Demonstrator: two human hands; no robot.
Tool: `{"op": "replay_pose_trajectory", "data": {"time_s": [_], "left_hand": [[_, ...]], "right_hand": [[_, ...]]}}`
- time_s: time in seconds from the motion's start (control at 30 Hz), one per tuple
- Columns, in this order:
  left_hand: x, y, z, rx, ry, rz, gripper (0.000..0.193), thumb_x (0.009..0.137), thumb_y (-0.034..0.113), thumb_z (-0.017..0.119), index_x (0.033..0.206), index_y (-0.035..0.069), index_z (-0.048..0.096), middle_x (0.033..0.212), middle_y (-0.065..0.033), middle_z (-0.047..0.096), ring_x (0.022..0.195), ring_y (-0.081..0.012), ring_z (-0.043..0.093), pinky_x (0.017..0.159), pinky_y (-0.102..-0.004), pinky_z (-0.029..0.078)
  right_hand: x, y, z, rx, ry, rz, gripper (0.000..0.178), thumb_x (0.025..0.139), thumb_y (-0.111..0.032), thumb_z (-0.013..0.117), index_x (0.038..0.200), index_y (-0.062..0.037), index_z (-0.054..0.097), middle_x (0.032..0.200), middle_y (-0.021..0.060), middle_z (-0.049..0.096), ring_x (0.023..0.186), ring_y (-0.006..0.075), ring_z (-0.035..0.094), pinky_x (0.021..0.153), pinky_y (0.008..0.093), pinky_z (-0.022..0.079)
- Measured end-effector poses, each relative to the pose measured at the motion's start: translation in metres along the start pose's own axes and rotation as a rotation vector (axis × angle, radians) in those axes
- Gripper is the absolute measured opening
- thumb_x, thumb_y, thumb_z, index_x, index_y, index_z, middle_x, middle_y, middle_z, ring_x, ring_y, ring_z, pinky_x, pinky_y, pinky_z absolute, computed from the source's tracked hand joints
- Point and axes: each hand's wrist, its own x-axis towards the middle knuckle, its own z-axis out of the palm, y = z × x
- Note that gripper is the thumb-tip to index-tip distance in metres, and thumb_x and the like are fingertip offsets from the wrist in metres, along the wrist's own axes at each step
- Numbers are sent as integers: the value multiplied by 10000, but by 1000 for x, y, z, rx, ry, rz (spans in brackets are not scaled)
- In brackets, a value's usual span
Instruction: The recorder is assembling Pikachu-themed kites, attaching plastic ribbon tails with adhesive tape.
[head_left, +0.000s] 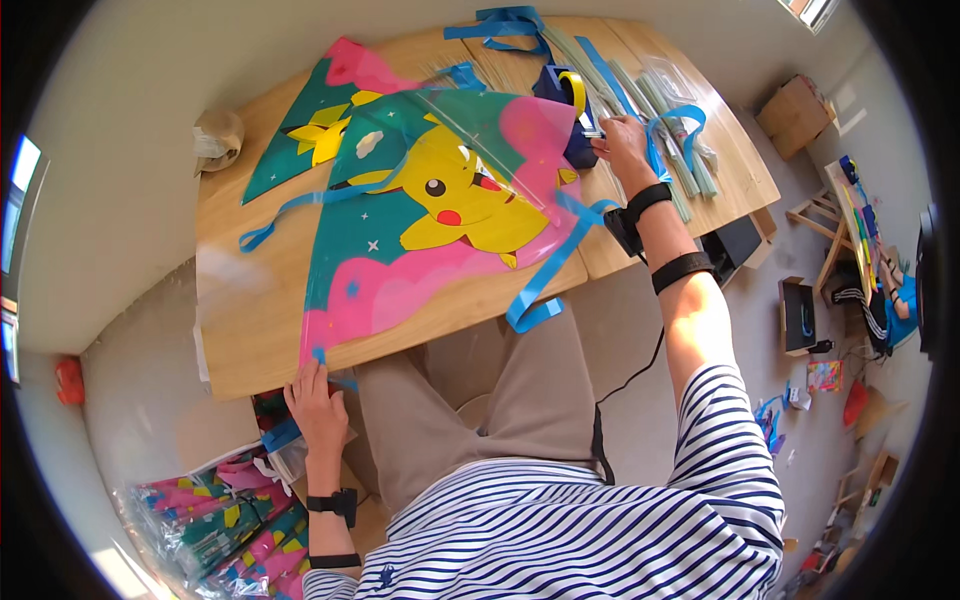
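Observation:
A diamond-like plastic kite sheet (385, 235) in green and pink, printed with a yellow cartoon creature, lies across the wooden table. My left hand (318, 408) is at its near left tip, fingers stretched out and touching the corner beside a small blue patch. Farther off, my right hand (624, 145) is at the front end of a dark blue tape dispenser (580, 150) with a yellow-rimmed roll (573, 92). The right fingers are bent together there; what they pinch is too small to make out. Blue ribbons (545, 275) run over and beside the kite.
Bundled pale rods (640, 100) and a looped blue ribbon (690, 125) lie right of the dispenser. A brown tape roll (218, 138) sits at the table's left edge. Folded kites in plastic (230, 520) are down left. Another person (903, 295) works at a far-right table.

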Motion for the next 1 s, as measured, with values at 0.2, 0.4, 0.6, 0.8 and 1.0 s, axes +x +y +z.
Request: {"op": "replay_pose_trajectory", "data": {"time_s": [0.2, 0.4, 0.6, 0.8, 1.0], "left_hand": [[3, 4, -3, -12, -10, -6, 523, 751, 87, 708, 1254, 10, 590, 1386, -128, 546, 1321, -340, 466, 1119, -556, 298], [4, 5, -2, -28, -6, -5, 525, 745, 84, 712, 1252, 9, 599, 1387, -126, 548, 1322, -337, 467, 1120, -550, 302], [2, 3, 0, -37, 2, -9, 523, 739, 78, 709, 1247, 8, 601, 1386, -125, 550, 1319, -341, 469, 1120, -550, 303], [5, 4, -1, -46, 16, 16, 525, 729, 61, 712, 1240, 0, 605, 1376, -128, 555, 1311, -343, 473, 1117, -532, 310], [2, 3, -4, -40, 19, 12, 517, 734, 55, 708, 1237, -11, 607, 1366, -138, 559, 1304, -341, 475, 1116, -514, 316]], "right_hand": [[22, -1, 0, -164, -104, 69, 273, 896, -232, 723, 1007, 1, 634, 791, 85, 583, 666, 224, 637, 655, 432, 566], [32, 0, -1, -145, -111, 114, 193, 894, -142, 703, 962, 26, 634, 794, 110, 612, 647, 236, 647, 629, 434, 559], [26, 10, -14, 137, -152, 105, 157, 883, -72, 683, 947, 58, 622, 859, 139, 636, 727, 278, 691, 645, 440, 558], [25, 45, -32, 145, -277, -69, 118, 888, -5, 627, 949, 88, 587, 927, 167, 638, 842, 323, 717, 723, 465, 563], [-12, 50, -16, 544, -259, 186, 165, 911, -80, 641, 949, 58, 559, 914, 185, 635, 884, 347, 699, 873, 556, 539]]}}
